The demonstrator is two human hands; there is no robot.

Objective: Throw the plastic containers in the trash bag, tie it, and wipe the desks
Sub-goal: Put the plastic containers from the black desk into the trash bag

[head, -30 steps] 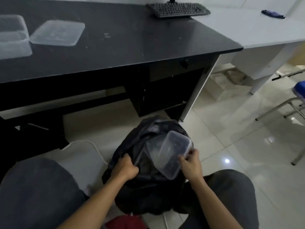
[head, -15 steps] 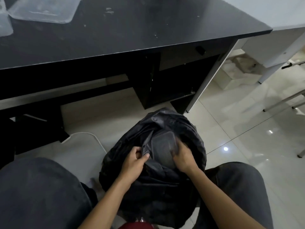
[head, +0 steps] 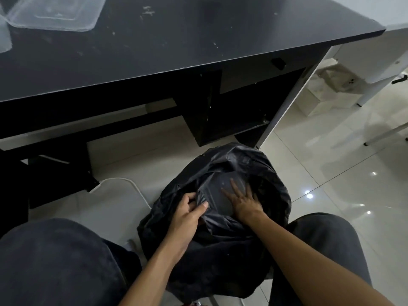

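Observation:
A black trash bag [head: 223,235] stands on the floor between my knees. My left hand [head: 187,214] pinches the bag's rim and holds the mouth apart. A clear plastic container [head: 217,196] lies inside the mouth, dim against the black plastic. My right hand [head: 242,200] rests flat on it with fingers spread. On the black desk [head: 176,40] at the top left lies a clear plastic lid [head: 55,13], and the corner of another clear container [head: 3,38] shows at the left edge.
The black desk's drawer unit [head: 242,111] stands just beyond the bag. A white cable [head: 130,184] runs over the tiled floor to the bag's left. A white desk [head: 375,58] and a chair leg [head: 386,133] are at the right.
The container went from above the bag's mouth down into the bag. My right hand opened from gripping it to lying flat on it. The view tilted down and closer.

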